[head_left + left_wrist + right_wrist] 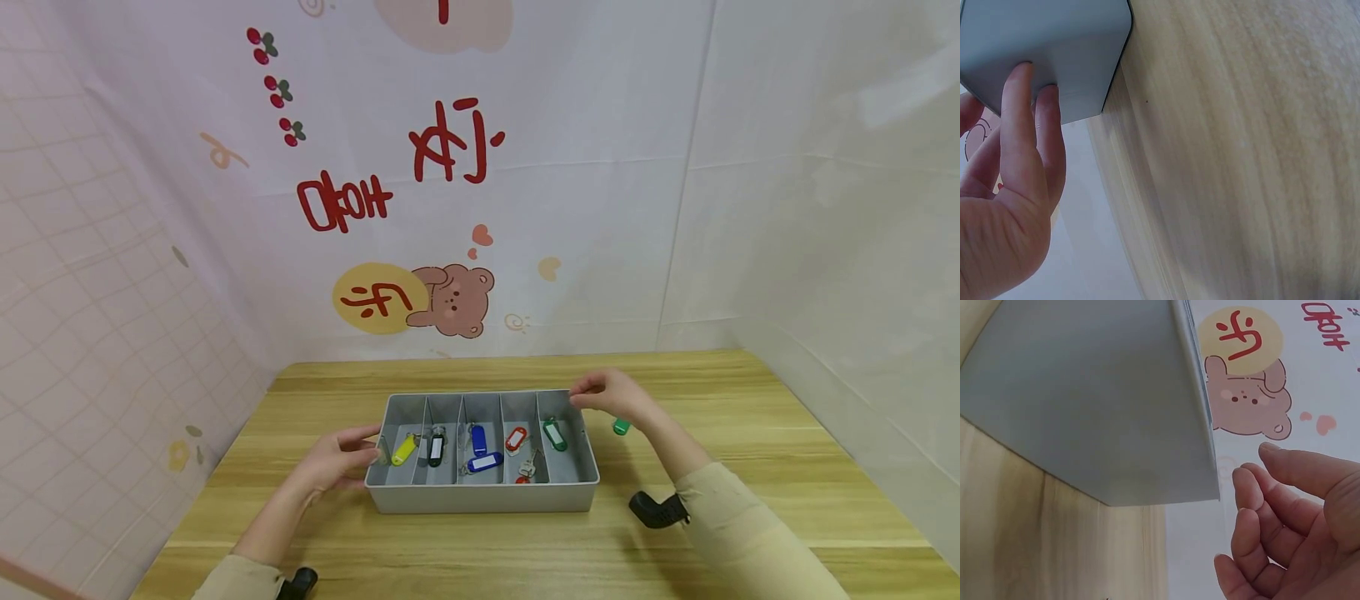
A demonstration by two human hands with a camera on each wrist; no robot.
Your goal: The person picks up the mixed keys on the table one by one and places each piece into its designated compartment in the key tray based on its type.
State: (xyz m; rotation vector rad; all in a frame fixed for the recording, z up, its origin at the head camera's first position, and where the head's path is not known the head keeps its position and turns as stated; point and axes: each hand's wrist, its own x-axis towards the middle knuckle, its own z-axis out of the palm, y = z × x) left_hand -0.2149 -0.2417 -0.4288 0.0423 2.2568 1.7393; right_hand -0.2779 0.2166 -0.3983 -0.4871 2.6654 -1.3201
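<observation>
A grey compartment box (480, 498) sits on the table, holding key tags sorted in its sections by colour. From left they are a yellow tag (404, 450), a black tag (437, 448), two blue tags (478, 439), a red tag (516, 439) above keys with another red piece, and a green tag (554, 435). My left hand (337, 460) grips the box's left end, with fingertips on the outer wall in the left wrist view and the thumb by the rim. Near the back right corner, my right hand (611, 395) hovers with loosely bent fingers; nothing shows between them.
Another green tag (621, 426) lies on the wooden table (480, 558) right of the box, partly behind my right forearm. A white printed cloth (600, 208) hangs behind and at the sides. Black wrist mounts (658, 510) stick out beside the sleeves.
</observation>
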